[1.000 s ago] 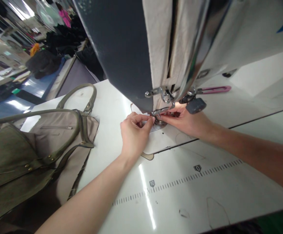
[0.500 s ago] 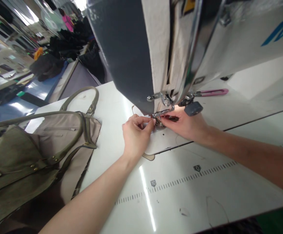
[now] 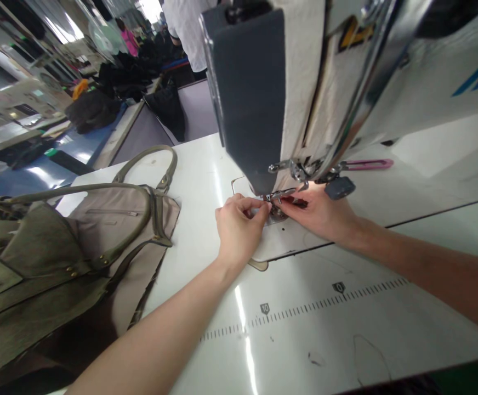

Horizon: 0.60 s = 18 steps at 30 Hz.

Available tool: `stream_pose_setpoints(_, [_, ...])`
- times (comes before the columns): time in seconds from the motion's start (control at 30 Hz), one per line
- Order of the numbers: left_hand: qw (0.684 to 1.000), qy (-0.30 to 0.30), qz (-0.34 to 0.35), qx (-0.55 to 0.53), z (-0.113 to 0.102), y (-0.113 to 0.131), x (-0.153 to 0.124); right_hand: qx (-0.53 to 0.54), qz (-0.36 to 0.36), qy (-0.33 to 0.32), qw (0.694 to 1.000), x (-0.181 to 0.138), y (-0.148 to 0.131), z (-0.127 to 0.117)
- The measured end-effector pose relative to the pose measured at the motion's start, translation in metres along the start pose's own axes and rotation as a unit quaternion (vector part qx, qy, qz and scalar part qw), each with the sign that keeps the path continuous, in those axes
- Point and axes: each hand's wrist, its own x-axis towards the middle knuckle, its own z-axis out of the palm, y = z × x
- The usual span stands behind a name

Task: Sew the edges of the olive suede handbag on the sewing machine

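A sewing machine (image 3: 247,99) stands over the white table, its presser foot (image 3: 282,193) low above the metal needle plate (image 3: 278,216). At the left of the foot, my left hand (image 3: 241,225) is closed, thumb and forefinger pinched together; what lies between the tips is too small to make out. From the right, my right hand (image 3: 325,214) reaches in under the machine head with its fingers closed by the needle area. Something thin and dark shows at those fingers, but I cannot tell its kind. The two hands' fingertips almost meet beside the foot.
An olive handbag (image 3: 53,258) with looped handles lies on the table's left side. Pink-handled thread snips (image 3: 368,164) rest behind my right hand. A printed ruler scale (image 3: 305,308) runs along the front. Farther back are dark fabric piles (image 3: 132,71) and a person in white (image 3: 187,33).
The view has shifted, so the machine, bag and hands appear slightly farther right. Both hands stay at the presser foot with much the same grip. A person in white now shows behind the machine.
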Motion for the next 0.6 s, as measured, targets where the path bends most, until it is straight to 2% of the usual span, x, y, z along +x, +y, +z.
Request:
stream_pose_setpoints(0.23, [1.000, 0.004, 0.004, -0.003, -0.0010, 0.0011, -0.0003, -0.050, -0.017, 0.023, 0.998, -0.0004, -0.0047, 0.0000])
stream_pose_setpoints(0.37, [1.000, 0.003, 0.002, -0.005, -0.0016, 0.0008, -0.0005, -0.069, -0.002, 0.032, 0.997, -0.0002, -0.0075, -0.0002])
stream_pose_setpoints(0.6, [1.000, 0.002, 0.003, -0.012, -0.0006, -0.0014, -0.0001, 0.041, 0.046, 0.026, 0.998, 0.0021, -0.0071, -0.0029])
